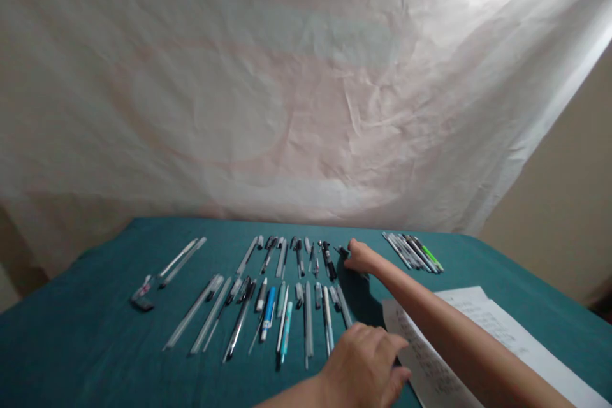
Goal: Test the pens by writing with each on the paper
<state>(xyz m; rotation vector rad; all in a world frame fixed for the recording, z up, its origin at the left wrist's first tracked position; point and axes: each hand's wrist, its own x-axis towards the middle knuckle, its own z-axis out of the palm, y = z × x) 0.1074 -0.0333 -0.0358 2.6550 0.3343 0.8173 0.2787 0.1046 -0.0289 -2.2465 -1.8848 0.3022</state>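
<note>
My right hand [359,257] reaches far across the teal table [95,344] with its fingers closed on a dark pen [342,250] at the right end of the far row of pens [296,254]. My left hand [366,363] lies palm down near the front edge. Its fingers are spread flat at the left edge of a written sheet of paper [497,331]. Just left of that hand is the near row of pens [287,312], several clear, white and blue ones lying side by side.
A separate bunch of pens [415,252], one with a green end, lies at the back right. Two clear pens [182,258] and a small dark piece [142,303] lie at the left. A creased white cloth [287,108] hangs behind the table.
</note>
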